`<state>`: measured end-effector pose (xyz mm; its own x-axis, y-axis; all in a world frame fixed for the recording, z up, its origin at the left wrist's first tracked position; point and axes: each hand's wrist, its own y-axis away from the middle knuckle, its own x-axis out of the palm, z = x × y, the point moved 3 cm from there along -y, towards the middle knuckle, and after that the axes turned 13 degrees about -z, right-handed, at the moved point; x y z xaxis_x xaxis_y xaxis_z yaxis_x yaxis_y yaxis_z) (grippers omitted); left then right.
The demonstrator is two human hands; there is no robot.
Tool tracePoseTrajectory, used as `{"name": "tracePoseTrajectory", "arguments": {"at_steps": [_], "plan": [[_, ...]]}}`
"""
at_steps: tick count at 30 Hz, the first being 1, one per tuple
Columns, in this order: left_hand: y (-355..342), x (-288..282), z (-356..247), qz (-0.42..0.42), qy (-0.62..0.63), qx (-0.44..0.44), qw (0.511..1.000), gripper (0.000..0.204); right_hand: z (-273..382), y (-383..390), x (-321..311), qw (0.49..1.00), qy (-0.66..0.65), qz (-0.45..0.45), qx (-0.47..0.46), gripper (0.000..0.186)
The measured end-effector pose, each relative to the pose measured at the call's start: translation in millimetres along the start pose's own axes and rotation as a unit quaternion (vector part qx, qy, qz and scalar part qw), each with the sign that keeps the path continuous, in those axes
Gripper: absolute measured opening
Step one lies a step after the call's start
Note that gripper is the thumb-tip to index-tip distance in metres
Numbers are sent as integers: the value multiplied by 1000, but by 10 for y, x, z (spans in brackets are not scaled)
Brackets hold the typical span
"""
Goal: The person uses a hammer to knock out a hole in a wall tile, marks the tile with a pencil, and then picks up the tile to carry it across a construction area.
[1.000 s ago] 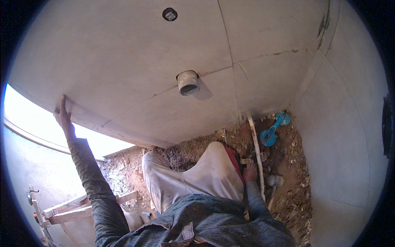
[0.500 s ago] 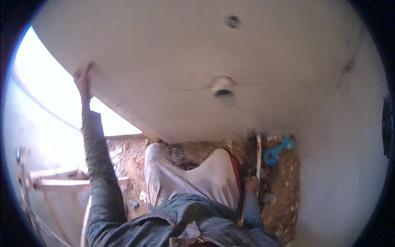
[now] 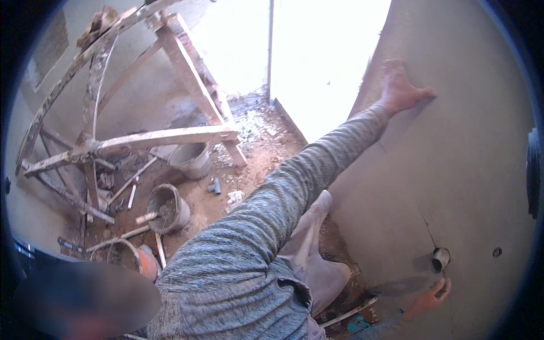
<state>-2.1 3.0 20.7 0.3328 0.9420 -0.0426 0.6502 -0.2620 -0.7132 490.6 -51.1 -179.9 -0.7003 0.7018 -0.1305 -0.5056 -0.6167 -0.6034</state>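
My left hand (image 3: 403, 90) rests on the grey plastered wall (image 3: 481, 141) by the bright opening's edge, fingers spread. Lower right, my right hand (image 3: 429, 299) is raised beside the wall, just below a protruding pipe stub (image 3: 441, 258). Its fingers are curled; anything inside them is too small to make out. A small round hole (image 3: 497, 252) is right of the stub. Below, by my bent knee (image 3: 334, 277), lie a wooden strip (image 3: 345, 314) and a blue double-cup tool (image 3: 357, 324), partly visible.
A rough timber trestle (image 3: 170, 136) fills the upper left. Buckets (image 3: 180, 211), an orange bucket (image 3: 148, 264), pipe fittings (image 3: 215, 186) and loose sticks lie on the rubble floor (image 3: 249, 164). A bright opening (image 3: 317, 56) is at the top. A blurred oval hides the lower left.
The view has swung sharply left, bringing in the trestle and buckets. My left hand still touches the wall edge. My right hand has risen from beside the strip toward the pipe stub.
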Motion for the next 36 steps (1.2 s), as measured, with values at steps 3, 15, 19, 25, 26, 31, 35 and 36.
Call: {"name": "tracePoseTrajectory", "arguments": {"at_steps": [3,15,19,25,26,31,35,36], "plan": [[17,-229,-118,60,43,-43,996,118,564,-142,199,1000,-3,-20,-13,33],[-83,121,216,16,13,25,999,99,1144,-695,510,979,50,-118,-159,26],[-13,36,54,-38,-44,84,995,105,1111,-722,414,986,38,-139,-82,25],[-25,34,52,-10,4,46,999,111,1179,-702,398,987,5,-136,-80,23],[-8,-3,16,-3,17,23,1000,111,1173,-716,417,988,-12,-134,-82,23],[180,-210,-524,-1,-59,21,998,109,1146,-732,390,988,-23,-134,-73,24],[277,-214,-578,-74,-88,73,991,103,1183,-716,430,989,-34,-122,-79,24],[290,-196,-596,-71,-83,62,992,102,1167,-724,432,988,-38,-120,-87,24]]}}
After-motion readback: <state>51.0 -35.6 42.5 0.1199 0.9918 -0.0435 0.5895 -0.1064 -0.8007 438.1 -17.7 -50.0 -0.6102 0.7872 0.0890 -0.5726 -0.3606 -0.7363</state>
